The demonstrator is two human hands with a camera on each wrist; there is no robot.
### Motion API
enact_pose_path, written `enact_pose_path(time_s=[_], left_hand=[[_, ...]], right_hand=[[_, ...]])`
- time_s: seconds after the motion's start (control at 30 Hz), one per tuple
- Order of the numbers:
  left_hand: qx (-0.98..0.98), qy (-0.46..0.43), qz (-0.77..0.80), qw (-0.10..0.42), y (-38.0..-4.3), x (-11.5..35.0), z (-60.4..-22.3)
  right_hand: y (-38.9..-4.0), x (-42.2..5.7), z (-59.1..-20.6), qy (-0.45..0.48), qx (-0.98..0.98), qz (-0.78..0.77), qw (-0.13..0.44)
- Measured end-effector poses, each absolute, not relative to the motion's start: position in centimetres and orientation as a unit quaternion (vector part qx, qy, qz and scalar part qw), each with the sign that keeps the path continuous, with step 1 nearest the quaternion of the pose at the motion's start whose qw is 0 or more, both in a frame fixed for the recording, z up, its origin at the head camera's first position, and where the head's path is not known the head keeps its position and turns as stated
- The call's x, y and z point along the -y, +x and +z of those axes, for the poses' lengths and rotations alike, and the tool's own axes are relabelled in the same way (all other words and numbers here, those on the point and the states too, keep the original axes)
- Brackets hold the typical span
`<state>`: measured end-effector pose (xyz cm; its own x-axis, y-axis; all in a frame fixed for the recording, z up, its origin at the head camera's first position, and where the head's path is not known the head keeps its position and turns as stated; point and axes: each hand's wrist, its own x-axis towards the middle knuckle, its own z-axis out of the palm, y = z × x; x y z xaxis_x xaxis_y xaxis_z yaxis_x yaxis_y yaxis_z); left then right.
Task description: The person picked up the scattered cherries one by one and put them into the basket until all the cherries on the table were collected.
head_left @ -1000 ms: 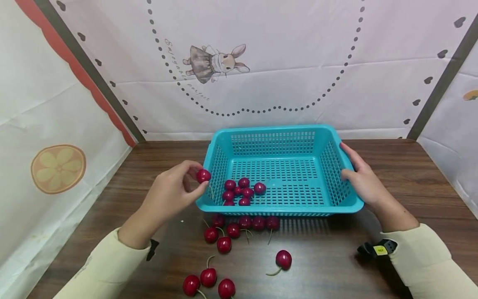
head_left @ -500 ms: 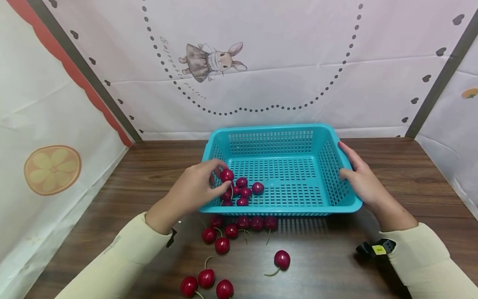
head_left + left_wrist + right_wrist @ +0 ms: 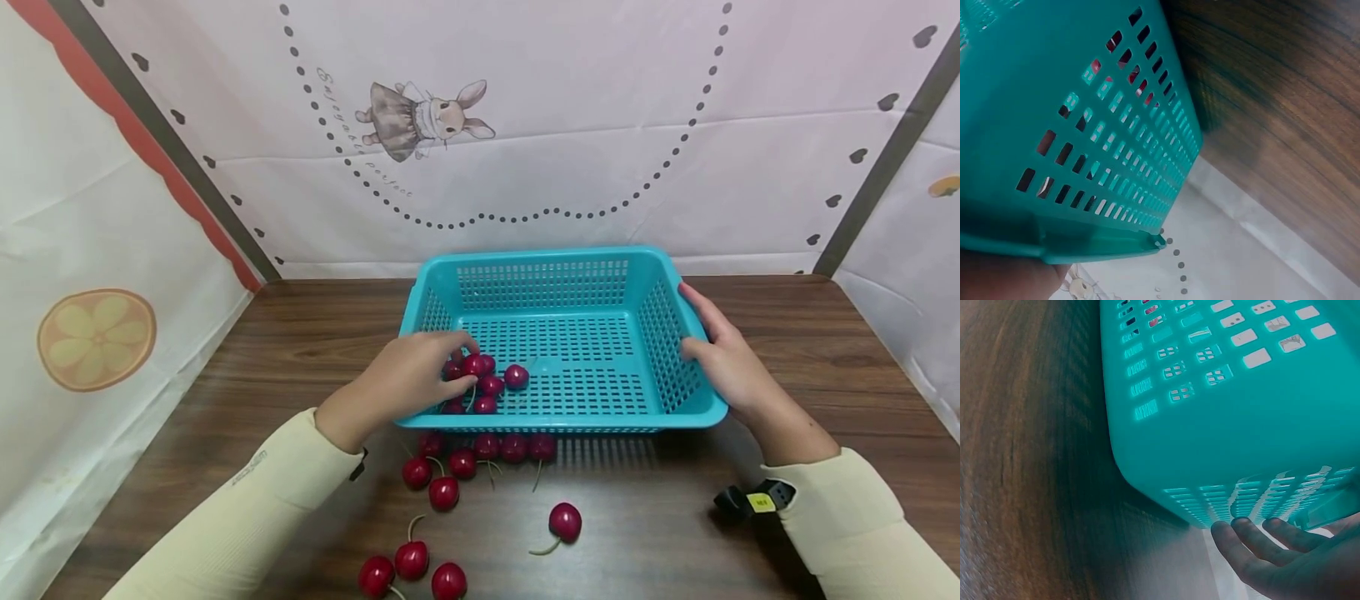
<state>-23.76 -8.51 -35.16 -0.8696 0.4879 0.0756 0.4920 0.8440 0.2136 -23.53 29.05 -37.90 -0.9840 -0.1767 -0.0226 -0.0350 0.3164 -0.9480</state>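
My left hand (image 3: 411, 372) reaches over the left wall of a turquoise plastic basket (image 3: 555, 419). Its thumb and fingers pinch a red cherry (image 3: 473, 365), low over the basket floor, with the stem hanging down. Several other cherries (image 3: 516, 377) lie in the basket's near left corner, partly covered by that hand. At the opposite end my right hand (image 3: 729, 367) grips the basket's right wall, thumb on the inside. In the right wrist view its fingers (image 3: 1254, 550) lie along the outside of the slotted wall. The left wrist view mostly shows the basket's outer side (image 3: 1116, 131).
Several stemmed cherries (image 3: 444, 493) lie on the dark wooden table (image 3: 645, 525) just in front of the basket. A single cherry (image 3: 565, 522) sits apart, nearer the front. White printed cloth (image 3: 570, 100) hangs behind and at both sides.
My left hand has moved right and down with the cherry, from outside the basket's left rim to among the cherries within. My right hand has kept its hold on the basket.
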Motion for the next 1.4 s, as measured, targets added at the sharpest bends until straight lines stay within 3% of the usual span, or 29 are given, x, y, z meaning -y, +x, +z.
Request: enact_pose_path(time_s=[1.4], left_hand=[[0.964,-0.266,-0.004,-0.007,-23.83,7.69,-35.53]], right_hand=[[-23.55,-29.21,-37.83,-0.059,-0.814,-0.574,0.068]])
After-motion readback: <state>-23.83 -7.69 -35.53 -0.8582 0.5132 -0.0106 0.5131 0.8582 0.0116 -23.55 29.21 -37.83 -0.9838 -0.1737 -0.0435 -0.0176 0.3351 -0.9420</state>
